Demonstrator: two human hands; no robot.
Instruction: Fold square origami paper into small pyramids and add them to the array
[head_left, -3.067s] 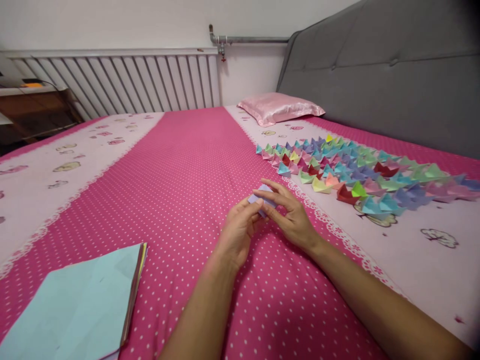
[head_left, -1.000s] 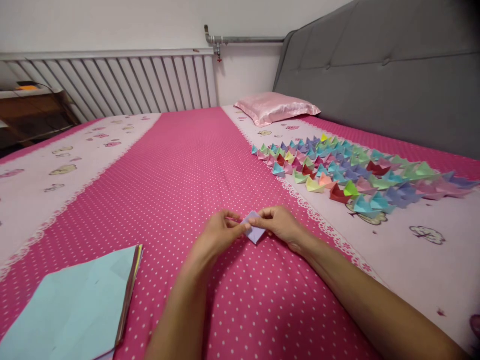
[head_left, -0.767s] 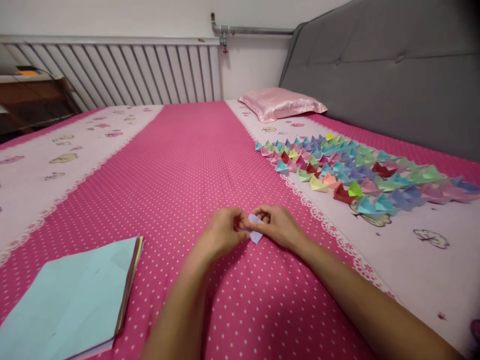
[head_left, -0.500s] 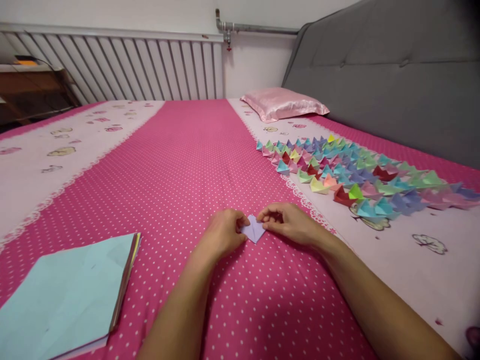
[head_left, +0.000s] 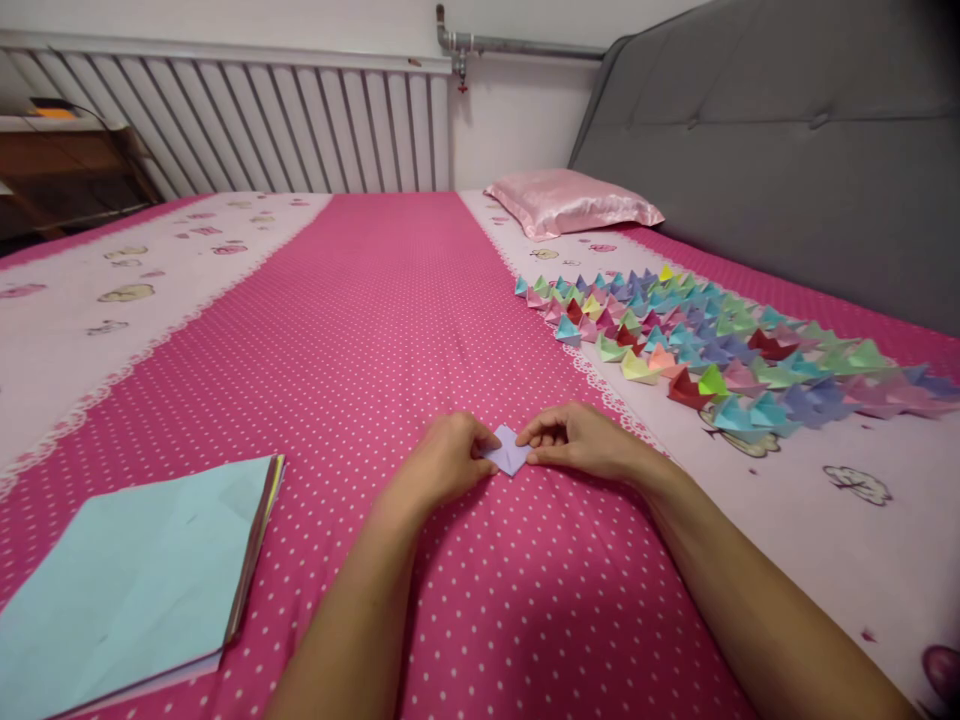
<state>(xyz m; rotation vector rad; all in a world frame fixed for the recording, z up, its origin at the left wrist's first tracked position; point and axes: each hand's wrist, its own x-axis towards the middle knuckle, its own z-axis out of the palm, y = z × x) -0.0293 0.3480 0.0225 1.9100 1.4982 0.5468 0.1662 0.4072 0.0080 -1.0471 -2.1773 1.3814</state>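
A small lavender piece of folded paper (head_left: 508, 452), diamond-shaped, is held between my two hands just above or on the pink dotted bedsheet (head_left: 390, 330). My left hand (head_left: 456, 455) pinches its left corner between thumb and fingers. On the opposite corner, my right hand (head_left: 574, 440) has its thumb and index finger closed, with the other fingers curled in. Whether the paper touches the sheet I cannot tell.
Rows of colourful folded paper boats (head_left: 697, 340) stand to the right. At the lower left lies a stack of coloured paper sheets (head_left: 142, 580), light blue on top. A pink pillow (head_left: 570, 200) rests farther back, beside a grey headboard (head_left: 787, 130). A radiator (head_left: 247, 125) lines the far wall.
The lavender paper looks flatter and its central crease shows less. Both hands keep hold of its side corners. The camera view has shifted slightly.
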